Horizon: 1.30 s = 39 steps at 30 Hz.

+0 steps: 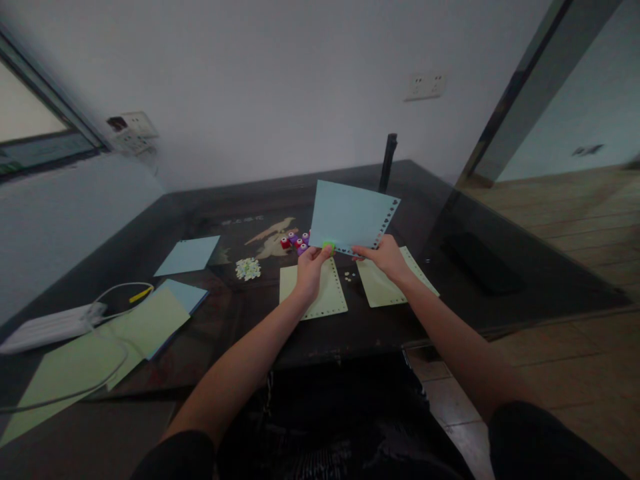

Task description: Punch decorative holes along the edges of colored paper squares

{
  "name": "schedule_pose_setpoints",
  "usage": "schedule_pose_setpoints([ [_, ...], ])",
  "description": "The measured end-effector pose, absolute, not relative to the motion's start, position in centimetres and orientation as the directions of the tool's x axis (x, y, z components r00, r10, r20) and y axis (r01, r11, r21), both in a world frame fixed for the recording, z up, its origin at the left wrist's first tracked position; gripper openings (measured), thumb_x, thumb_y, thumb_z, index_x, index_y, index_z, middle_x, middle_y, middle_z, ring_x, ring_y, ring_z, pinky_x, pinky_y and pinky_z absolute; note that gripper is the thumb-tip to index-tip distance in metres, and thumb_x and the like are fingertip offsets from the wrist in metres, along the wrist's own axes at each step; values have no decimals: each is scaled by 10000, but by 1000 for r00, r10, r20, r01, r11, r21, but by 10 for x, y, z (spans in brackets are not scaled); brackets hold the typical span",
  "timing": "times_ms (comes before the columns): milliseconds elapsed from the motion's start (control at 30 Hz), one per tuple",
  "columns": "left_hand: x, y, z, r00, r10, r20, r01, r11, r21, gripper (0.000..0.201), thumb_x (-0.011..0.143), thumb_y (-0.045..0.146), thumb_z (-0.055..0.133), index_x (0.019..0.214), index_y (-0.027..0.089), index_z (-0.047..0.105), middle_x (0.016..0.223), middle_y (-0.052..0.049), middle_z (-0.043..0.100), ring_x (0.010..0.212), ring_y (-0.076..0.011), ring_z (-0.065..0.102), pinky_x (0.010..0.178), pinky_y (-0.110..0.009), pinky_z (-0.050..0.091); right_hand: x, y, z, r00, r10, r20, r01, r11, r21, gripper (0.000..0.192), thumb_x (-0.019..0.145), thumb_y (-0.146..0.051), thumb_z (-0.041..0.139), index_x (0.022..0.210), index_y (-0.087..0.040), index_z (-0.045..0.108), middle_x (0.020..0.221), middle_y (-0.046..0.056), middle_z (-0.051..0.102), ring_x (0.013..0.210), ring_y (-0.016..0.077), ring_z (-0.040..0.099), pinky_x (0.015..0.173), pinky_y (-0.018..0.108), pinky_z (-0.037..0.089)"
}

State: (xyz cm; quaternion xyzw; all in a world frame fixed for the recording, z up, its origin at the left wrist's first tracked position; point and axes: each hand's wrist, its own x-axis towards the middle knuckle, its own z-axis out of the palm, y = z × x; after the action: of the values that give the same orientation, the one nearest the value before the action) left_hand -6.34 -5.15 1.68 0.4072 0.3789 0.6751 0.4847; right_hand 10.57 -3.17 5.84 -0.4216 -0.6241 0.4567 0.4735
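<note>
At centre frame we hold the blue sheet (350, 217) upright; our left hand (310, 267) pinches a green punch (329, 246) onto its lower edge, our right hand (385, 255) pinches that edge. We seem mid-punching; the next hole calls for sliding the punch along.

Green punch (329, 246) mostly hidden behind blue sheet (350, 215); left hand (310, 267) fingertips covered.

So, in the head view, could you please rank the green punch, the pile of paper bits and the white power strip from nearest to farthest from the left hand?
1. Green punch: at the left hand's fingertips.
2. Pile of paper bits: on the table, to its left.
3. White power strip: far left edge.
</note>
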Motion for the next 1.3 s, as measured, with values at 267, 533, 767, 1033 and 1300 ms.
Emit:
schedule_pose_setpoints([
  [267, -61, -55, 22, -159, 969, 192, -388, -240, 890, 274, 654, 354, 758, 772, 127, 661, 766, -30, 676, 761, -142, 605, 815, -296, 420, 108, -32, 60, -188, 964, 188, 80, 206, -975, 267, 585, -339, 755, 721, -128, 664, 716, 74, 711, 638, 207, 671, 620, 342, 571],
  [533, -58, -60, 27, -140, 974, 175, -402, -218, 889, 288, 640, 363, 767, 765, 124, 665, 778, -43, 681, 763, -142, 605, 819, -297, 424, 119, -33, 64, -250, 949, 189, 141, 229, -963, 192, 633, -314, 722, 708, -142, 681, 687, 88, 707, 613, 200, 661, 596, 315, 550],
  [767, -51, -62, 25, -68, 993, 101, -408, -120, 905, 303, 627, 376, 771, 751, 117, 674, 777, -49, 671, 764, -147, 595, 838, -318, 433, 131, -27, 41, -194, 968, 157, 120, 182, -976, 278, 626, -363, 735, 783, -137, 697, 754, 83, 722, 678, 225, 679, 668, 363, 557],
  [1033, -54, -65, 31, 38, 996, 80, -415, -57, 908, 274, 635, 337, 770, 801, 129, 702, 845, -57, 683, 802, -142, 596, 848, -300, 421, 127, -29, 37, -111, 982, 153, -5, 154, -988, 368, 569, -407, 775, 775, -118, 679, 775, 87, 718, 643, 215, 677, 661, 359, 574],
  [1300, -65, -61, 31, 137, 991, -4, -238, 37, 971, 353, 667, 373, 744, 917, 127, 707, 892, -90, 695, 831, -172, 614, 810, -316, 449, 131, -26, 36, -33, 988, 149, -64, 147, -987, 376, 533, -412, 791, 728, -115, 670, 711, 83, 711, 571, 192, 656, 603, 325, 569],
])
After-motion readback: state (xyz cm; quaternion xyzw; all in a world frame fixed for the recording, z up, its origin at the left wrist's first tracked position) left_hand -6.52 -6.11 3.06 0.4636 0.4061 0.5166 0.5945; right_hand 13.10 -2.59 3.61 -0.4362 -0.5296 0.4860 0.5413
